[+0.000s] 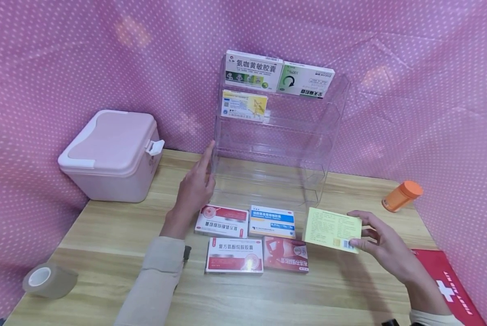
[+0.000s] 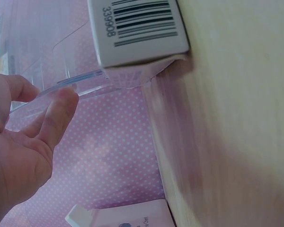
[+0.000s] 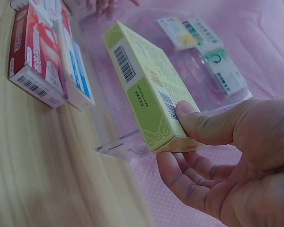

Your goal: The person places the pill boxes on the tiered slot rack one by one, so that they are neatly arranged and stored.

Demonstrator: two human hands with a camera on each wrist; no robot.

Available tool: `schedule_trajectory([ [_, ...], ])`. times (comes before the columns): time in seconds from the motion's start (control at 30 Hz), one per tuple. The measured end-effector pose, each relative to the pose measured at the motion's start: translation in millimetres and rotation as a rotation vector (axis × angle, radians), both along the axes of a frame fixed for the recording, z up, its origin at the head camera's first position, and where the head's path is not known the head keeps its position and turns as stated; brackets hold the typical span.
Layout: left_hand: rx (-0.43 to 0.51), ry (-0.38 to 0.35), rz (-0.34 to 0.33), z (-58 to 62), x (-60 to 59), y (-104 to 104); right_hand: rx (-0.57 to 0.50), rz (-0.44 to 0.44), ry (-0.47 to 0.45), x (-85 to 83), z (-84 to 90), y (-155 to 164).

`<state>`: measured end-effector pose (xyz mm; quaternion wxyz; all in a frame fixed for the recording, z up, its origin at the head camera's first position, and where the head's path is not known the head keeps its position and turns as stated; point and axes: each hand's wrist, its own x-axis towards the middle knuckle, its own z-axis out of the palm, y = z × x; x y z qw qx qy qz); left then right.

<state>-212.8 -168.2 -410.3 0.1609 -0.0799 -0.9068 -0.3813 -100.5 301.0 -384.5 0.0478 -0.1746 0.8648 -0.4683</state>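
Your right hand (image 1: 386,253) pinches the pale green medicine box (image 1: 333,229) by its right end, thumb on the upper face and fingers beneath, and holds it in the air just above the wooden table (image 1: 117,235), in front of the lower right corner of the clear acrylic rack (image 1: 276,149). The box lies to the left of that hand, its long axis running roughly left to right and tilted a little, with its free end pointing toward the four boxes lying flat on the table, nearest the blue and white box (image 1: 272,222). The rack's shelves stand behind and above it, so the right hand is far the nearer hand to it. Your left hand (image 1: 194,188) is well apart from the box; its fingers are straight and seem to touch the rack's left front edge, though the wrist view is too blurred to be sure of contact.
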Motion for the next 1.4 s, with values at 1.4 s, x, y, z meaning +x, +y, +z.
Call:
schedule_trajectory([
  [1.4,0.015,-0.016,0.002,-1.3,-1.5,-0.6,0.146,-0.219,0.137,-100.3,77.1,-50.0],
])
